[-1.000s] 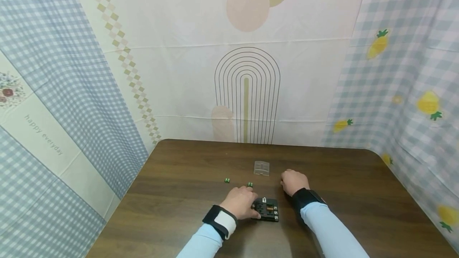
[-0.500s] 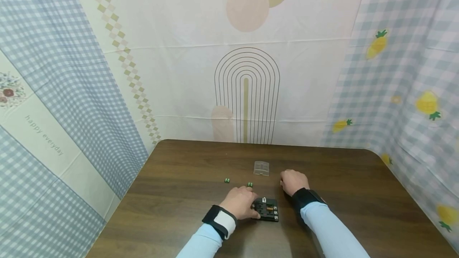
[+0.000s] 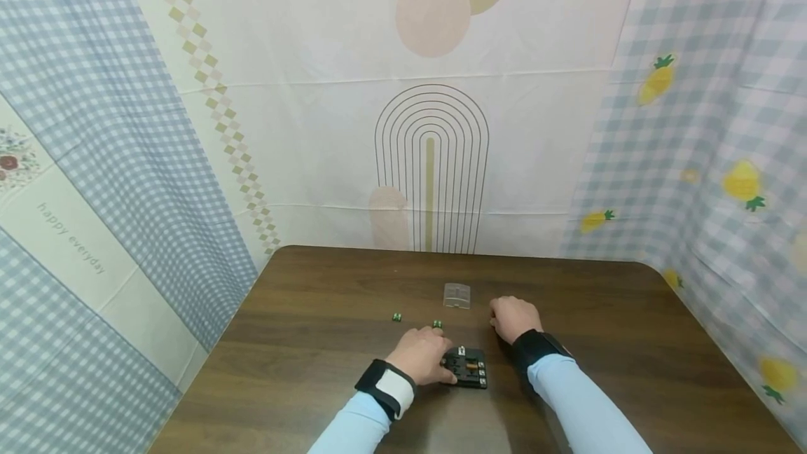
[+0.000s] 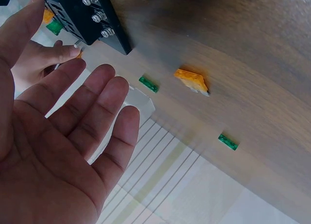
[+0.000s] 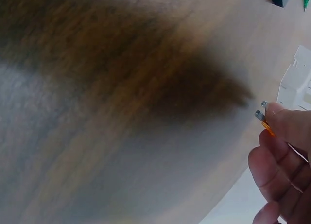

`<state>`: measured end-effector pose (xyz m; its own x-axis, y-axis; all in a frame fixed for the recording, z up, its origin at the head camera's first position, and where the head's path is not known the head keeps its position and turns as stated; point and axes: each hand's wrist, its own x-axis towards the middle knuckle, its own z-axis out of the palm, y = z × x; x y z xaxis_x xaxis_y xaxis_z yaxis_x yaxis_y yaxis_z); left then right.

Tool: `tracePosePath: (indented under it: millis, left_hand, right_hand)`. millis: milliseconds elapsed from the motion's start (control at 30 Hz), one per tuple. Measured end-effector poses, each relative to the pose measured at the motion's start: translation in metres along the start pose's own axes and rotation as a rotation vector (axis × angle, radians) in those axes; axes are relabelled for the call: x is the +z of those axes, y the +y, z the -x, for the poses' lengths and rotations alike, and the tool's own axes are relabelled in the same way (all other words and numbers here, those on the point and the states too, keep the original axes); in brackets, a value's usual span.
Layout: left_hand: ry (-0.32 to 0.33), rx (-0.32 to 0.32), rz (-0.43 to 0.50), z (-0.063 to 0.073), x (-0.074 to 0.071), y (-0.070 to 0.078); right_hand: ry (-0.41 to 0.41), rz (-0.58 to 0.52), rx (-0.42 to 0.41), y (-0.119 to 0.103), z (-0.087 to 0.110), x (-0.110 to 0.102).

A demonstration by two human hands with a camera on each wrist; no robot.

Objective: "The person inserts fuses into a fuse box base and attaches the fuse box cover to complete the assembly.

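My left hand (image 3: 421, 356) holds the left side of a black fuse box (image 3: 471, 368) on the table, thumb on the near edge and index finger towards the far edge. Screw terminals and seated orange and green fuses show on the box in the left wrist view. To its right, my right hand (image 3: 515, 319) pinches an orange blade fuse (image 5: 267, 127) between thumb and index finger, metal prongs sticking out. Two green blade fuses (image 4: 148, 84) and a loose orange blade fuse (image 4: 192, 80) lie beyond the left hand, which hides the orange one in the head view.
A clear plastic cover (image 3: 457, 296) lies towards the back of the brown wooden table (image 3: 302, 342), left of the right hand. Patterned cloths (image 3: 315, 146) hang behind the table and along both sides.
The head view has shifted slightly. Both hands keep their places, the left at the fuse box and the right beside the clear cover.
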<state>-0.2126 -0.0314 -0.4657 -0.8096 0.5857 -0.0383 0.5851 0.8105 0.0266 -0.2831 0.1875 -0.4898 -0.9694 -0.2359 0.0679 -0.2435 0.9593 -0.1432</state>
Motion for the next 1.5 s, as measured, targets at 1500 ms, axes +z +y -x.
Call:
tracePosePath:
  millis: [1500]
  left_hand:
    - [-0.011,-0.028,0.009,-0.003,0.002,0.004]
  right_hand:
    - [0.108,-0.131,0.056,-0.007,0.042,-0.011]
